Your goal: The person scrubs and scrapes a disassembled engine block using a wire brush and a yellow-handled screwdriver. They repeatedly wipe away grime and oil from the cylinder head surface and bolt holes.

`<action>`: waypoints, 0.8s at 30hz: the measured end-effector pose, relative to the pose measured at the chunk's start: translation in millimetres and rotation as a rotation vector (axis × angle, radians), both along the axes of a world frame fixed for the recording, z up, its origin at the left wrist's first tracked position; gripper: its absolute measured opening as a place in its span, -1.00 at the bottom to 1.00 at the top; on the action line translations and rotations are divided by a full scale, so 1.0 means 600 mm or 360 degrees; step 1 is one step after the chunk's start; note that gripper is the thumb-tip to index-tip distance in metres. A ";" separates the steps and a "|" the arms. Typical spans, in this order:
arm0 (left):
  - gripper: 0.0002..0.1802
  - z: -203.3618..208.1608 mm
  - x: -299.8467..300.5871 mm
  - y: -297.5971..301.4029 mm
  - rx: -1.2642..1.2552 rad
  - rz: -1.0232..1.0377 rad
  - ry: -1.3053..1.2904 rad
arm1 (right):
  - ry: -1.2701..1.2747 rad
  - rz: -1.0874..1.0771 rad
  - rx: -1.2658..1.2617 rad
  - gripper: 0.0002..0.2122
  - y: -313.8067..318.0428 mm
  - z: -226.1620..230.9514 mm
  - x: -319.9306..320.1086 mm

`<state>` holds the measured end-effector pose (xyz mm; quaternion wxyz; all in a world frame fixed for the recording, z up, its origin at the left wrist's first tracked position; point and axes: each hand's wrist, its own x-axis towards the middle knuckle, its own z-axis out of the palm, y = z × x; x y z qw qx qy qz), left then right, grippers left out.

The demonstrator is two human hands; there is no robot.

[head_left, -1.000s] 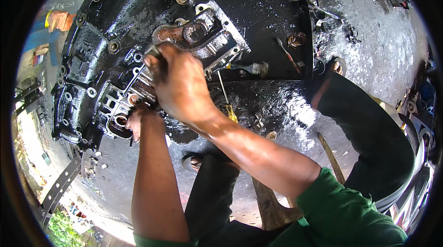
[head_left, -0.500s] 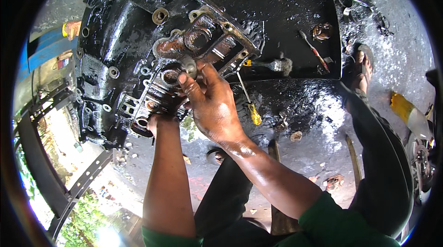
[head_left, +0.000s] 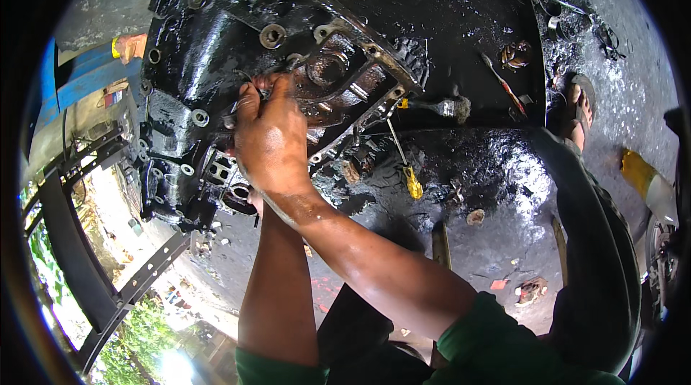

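A black, oil-wet metal gearbox or engine casing fills the upper left, with round bores and bolt holes in its open side. My right hand reaches over this side. Its thumb and fingers bend down against the casing by a bore; whatever they grip is hidden beneath them. My left hand is low on the casing, by its lower end, mostly covered by my right hand and wrist, so its fingers do not show. Just right of the casing, a yellow-handled screwdriver leans with its shaft toward the casing's edge.
A black tray holds a paintbrush and a red-handled toothbrush. Metal rings and clips lie beyond its right edge. A sandalled foot stands at right, near a yellow-and-clear bottle. Perforated black metal rails stand at left.
My right hand has moved left across the casing, turning over so its back faces up. The round metal piece between its fingers is now out of sight. The whole view has shifted slightly.
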<state>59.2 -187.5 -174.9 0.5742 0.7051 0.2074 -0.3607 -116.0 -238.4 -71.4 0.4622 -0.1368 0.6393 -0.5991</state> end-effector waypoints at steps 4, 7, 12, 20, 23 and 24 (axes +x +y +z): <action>-0.22 0.000 -0.005 -0.001 0.0073 -0.0038 -0.0036 | 0.0025 -0.0057 -0.0022 -0.81 -0.005 0.000 0.020; -0.23 -0.001 -0.007 -0.001 0.0099 -0.0051 -0.0048 | 0.0080 -0.0219 -0.0027 -0.82 -0.013 -0.002 0.035; -0.23 -0.007 -0.015 0.009 0.0168 -0.0066 -0.0060 | 0.0169 -0.0196 -0.0016 -0.77 -0.018 0.006 0.053; -0.24 -0.005 -0.020 -0.006 0.0220 -0.0128 -0.0079 | 0.0146 0.0152 -0.0169 -0.80 0.009 0.005 0.021; -0.24 -0.006 -0.019 -0.011 0.0221 -0.0128 -0.0088 | 0.0126 -0.0080 -0.0079 -0.82 -0.007 -0.001 0.020; -0.24 -0.006 -0.019 -0.012 0.0230 -0.0143 -0.0088 | 0.0141 -0.0196 -0.0045 -0.82 -0.011 -0.002 0.022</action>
